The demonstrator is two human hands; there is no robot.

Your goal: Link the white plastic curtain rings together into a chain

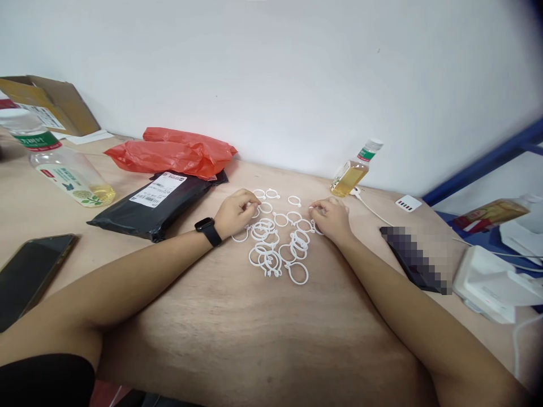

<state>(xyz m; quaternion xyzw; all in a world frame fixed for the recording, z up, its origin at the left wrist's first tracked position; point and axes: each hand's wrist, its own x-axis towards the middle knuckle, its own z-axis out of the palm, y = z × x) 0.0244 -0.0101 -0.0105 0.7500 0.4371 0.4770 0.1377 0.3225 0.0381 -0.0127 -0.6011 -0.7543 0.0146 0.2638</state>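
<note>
Several white plastic rings (298, 273), each with a small eyelet or clip, lie in a loose, overlapping pile on the wooden table (212, 339). At the pile's left edge rests my left hand (236, 213), a black watch on its wrist, fingers curled with thumb and forefinger close together beside a ring (265, 211). On the other side, my right hand (334, 219) has its fingers bent in a pinch, with a bit of white at the tips. Part of a ring (316, 228) shows below that hand. What either hand holds is too small to make out.
A black parcel (148, 206) and red plastic bag (169, 152) lie left, beyond a phone (34, 274) and bottle (70, 169). Another bottle (352, 172) stands by the wall. Right are a dark pouch (407, 254), white charger (408, 203) with cable, and white box (487, 282).
</note>
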